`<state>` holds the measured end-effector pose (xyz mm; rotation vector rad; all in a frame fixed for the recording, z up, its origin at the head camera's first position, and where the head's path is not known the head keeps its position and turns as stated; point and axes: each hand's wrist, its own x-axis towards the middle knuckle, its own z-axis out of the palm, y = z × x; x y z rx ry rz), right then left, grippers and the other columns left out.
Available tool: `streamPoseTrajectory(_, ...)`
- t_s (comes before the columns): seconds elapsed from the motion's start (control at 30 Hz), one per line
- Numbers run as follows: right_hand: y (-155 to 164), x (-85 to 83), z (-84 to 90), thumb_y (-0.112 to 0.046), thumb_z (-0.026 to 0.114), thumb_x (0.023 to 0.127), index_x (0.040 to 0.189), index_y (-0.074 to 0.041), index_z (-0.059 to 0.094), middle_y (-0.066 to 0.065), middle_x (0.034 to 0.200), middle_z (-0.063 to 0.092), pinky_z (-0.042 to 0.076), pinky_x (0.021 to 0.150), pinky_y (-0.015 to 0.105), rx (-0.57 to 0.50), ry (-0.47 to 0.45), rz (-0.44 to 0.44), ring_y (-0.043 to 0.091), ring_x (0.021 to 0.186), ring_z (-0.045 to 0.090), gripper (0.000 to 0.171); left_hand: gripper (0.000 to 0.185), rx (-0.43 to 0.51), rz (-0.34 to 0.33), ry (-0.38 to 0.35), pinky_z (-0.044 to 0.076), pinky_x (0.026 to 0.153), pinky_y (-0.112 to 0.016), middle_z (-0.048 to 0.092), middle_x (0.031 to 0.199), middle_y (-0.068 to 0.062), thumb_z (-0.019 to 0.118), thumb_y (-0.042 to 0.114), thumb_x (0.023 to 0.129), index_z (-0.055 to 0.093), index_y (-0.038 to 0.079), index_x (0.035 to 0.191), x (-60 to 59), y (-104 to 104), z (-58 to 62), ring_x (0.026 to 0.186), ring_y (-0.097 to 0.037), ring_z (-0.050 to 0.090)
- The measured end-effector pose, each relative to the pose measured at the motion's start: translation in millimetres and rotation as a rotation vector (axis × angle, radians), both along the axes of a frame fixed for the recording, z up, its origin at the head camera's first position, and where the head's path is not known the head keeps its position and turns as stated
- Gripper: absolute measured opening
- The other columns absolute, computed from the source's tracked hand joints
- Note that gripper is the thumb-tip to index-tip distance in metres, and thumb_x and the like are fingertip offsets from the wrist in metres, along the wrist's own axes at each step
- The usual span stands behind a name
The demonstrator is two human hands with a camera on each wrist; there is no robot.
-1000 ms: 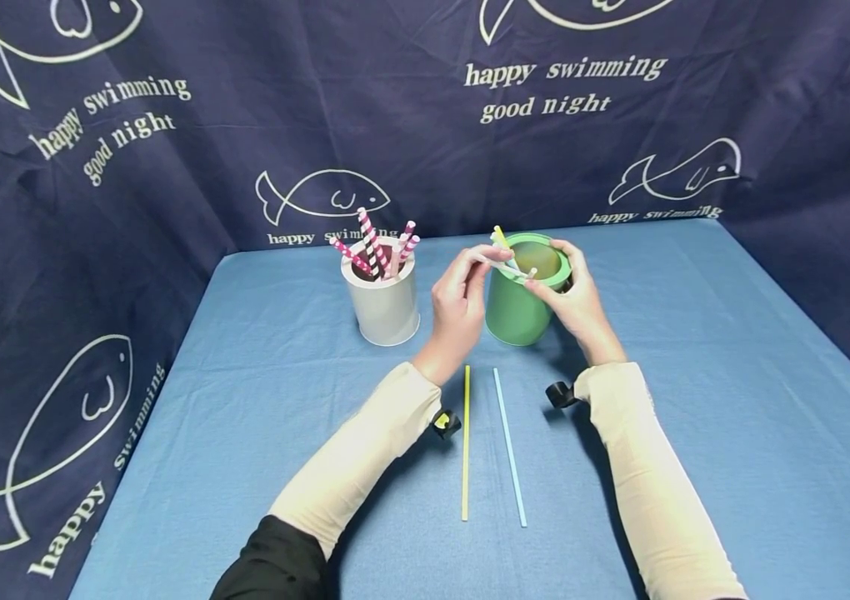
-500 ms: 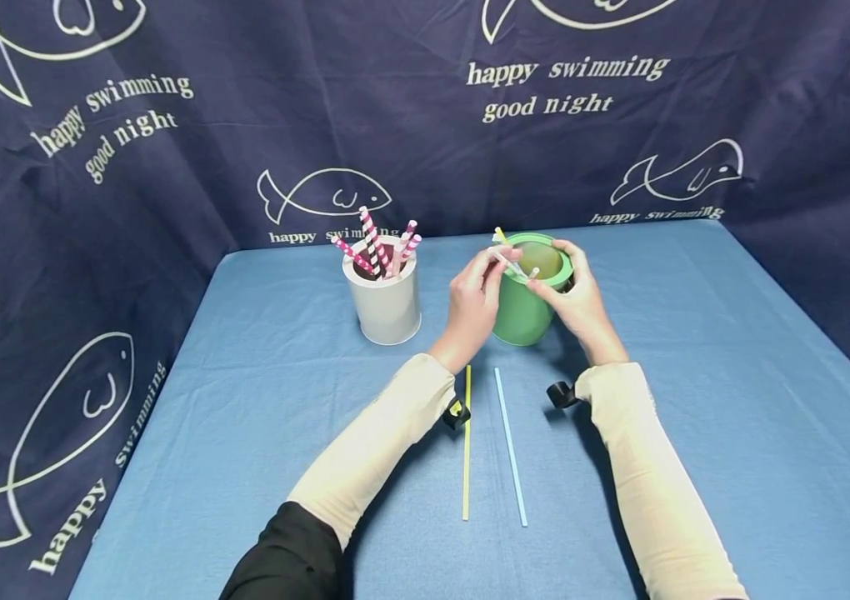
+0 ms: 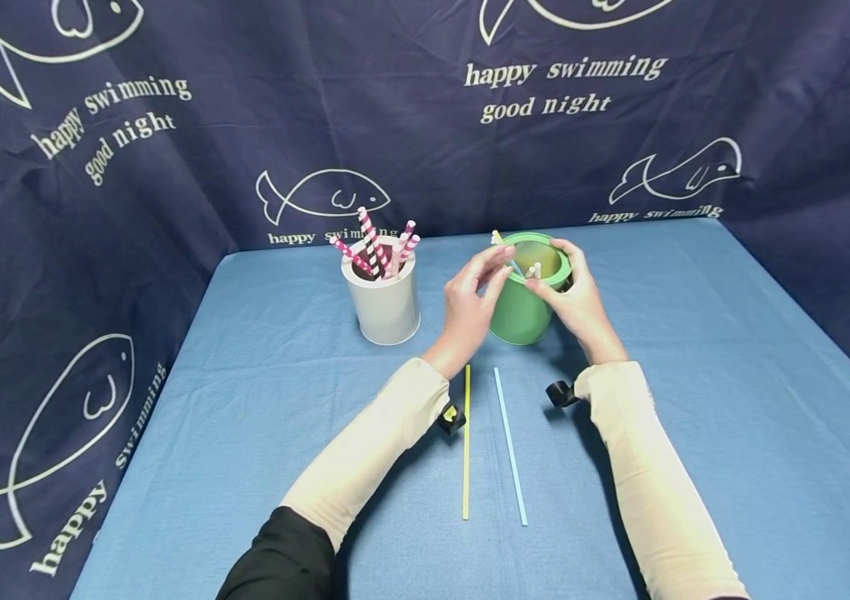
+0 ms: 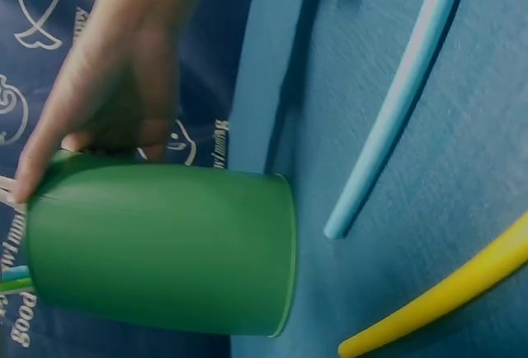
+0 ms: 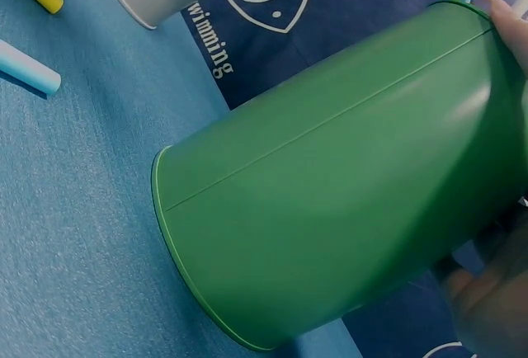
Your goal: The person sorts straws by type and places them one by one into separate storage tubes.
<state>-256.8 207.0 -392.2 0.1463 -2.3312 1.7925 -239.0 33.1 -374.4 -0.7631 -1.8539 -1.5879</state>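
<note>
A: While the right hand grips the green cup at its rim, what does the left hand do?

B: Its fingers are loosely spread beside the cup mouth, holding nothing I can make out. About three straws already stand inside.

A: What remains?

B: Two on the cloth near the wrists: one yellow straw, one blue straw. The white cup holds about five striped ones.

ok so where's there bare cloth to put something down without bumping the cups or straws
Bare blue tablecloth runs right of the green cup and right hand to the table edge. Another free patch lies left of the white cup, toward the near left corner. The middle is crowded: both cups, left hand, and the yellow straw and blue straw between the forearms.
</note>
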Motion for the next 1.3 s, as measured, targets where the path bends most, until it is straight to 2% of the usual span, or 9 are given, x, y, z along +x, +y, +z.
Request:
streamPoseTrajectory(0.23, 0.5, -1.1, 0.0, -0.02, 0.072, 0.085, 0.148, -0.018, 0.031, 0.006, 0.133, 0.046, 0.038, 0.093, 0.015, 0.004, -0.011, 0.0, 0.008, 0.111, 0.047, 0.076, 0.032, 0.052, -0.044, 0.017, 0.052, 0.097, -0.026, 0.068, 0.115, -0.024, 0.064, 0.002, 0.09, 0.059, -0.01, 0.12, 21.9, -15.2, 7.9, 0.108, -0.032, 0.067)
streamPoseTrajectory(0.47, 1.1, -0.4, 1.4, -0.02, 0.072, 0.085, 0.148, -0.018, 0.031, 0.005, 0.132, 0.046, 0.038, 0.093, 0.015, -0.005, -0.022, 0.001, 0.008, 0.111, 0.047, 0.075, 0.032, 0.157, -0.15, -0.083, 0.052, 0.098, -0.031, 0.064, 0.117, -0.031, 0.06, -0.005, 0.091, 0.054, -0.014, 0.121, 42.6, -25.9, 10.1, 0.111, -0.041, 0.063)
streamPoseTrajectory(0.73, -1.8, 1.9, 1.9, -0.02, 0.072, 0.085, 0.147, -0.018, 0.031, 0.006, 0.131, 0.046, 0.038, 0.095, 0.016, -0.026, -0.022, 0.011, 0.009, 0.111, 0.047, 0.075, 0.033, 0.175, -0.18, -0.189, 0.051, 0.1, -0.033, 0.062, 0.119, -0.033, 0.059, -0.008, 0.09, 0.052, -0.015, 0.121, 59.9, -38.0, 1.9, 0.113, -0.042, 0.061)
streamPoseTrajectory(0.9, -1.3, 1.8, 1.6, -0.019, 0.073, 0.084, 0.147, -0.019, 0.031, 0.004, 0.131, 0.046, 0.038, 0.095, 0.016, -0.03, -0.02, 0.007, 0.008, 0.111, 0.047, 0.075, 0.032, 0.164, -0.171, -0.241, 0.052, 0.099, -0.036, 0.063, 0.117, -0.033, 0.06, -0.008, 0.09, 0.053, -0.015, 0.12, 66.7, -40.9, -7.4, 0.112, -0.042, 0.062)
streamPoseTrajectory(1.07, -1.1, 1.9, 1.3, -0.02, 0.072, 0.085, 0.148, -0.019, 0.03, 0.005, 0.132, 0.046, 0.038, 0.094, 0.015, -0.018, -0.033, 0.009, 0.008, 0.112, 0.047, 0.076, 0.033, 0.172, -0.141, -0.372, 0.053, 0.097, -0.03, 0.063, 0.116, -0.033, 0.062, -0.007, 0.088, 0.053, -0.016, 0.119, 69.9, -43.2, -16.1, 0.11, -0.043, 0.063)
streamPoseTrajectory(1.2, -0.1, 1.5, 0.7, -0.021, 0.072, 0.085, 0.149, -0.019, 0.03, 0.005, 0.132, 0.045, 0.039, 0.094, 0.015, -0.011, -0.041, 0.006, 0.008, 0.112, 0.047, 0.076, 0.033, 0.179, -0.111, -0.526, 0.053, 0.095, -0.028, 0.063, 0.116, -0.033, 0.064, -0.005, 0.088, 0.054, -0.015, 0.119, 66.4, -46.4, -21.2, 0.109, -0.042, 0.063)
streamPoseTrajectory(1.3, 0.1, 1.2, 1.0, -0.02, 0.072, 0.085, 0.149, -0.019, 0.029, 0.005, 0.132, 0.045, 0.038, 0.094, 0.015, -0.013, -0.042, 0.007, 0.008, 0.112, 0.047, 0.077, 0.033, 0.158, -0.077, -0.607, 0.054, 0.095, -0.029, 0.064, 0.115, -0.032, 0.065, -0.003, 0.088, 0.056, -0.013, 0.118, 63.4, -49.7, -24.8, 0.109, -0.041, 0.064)
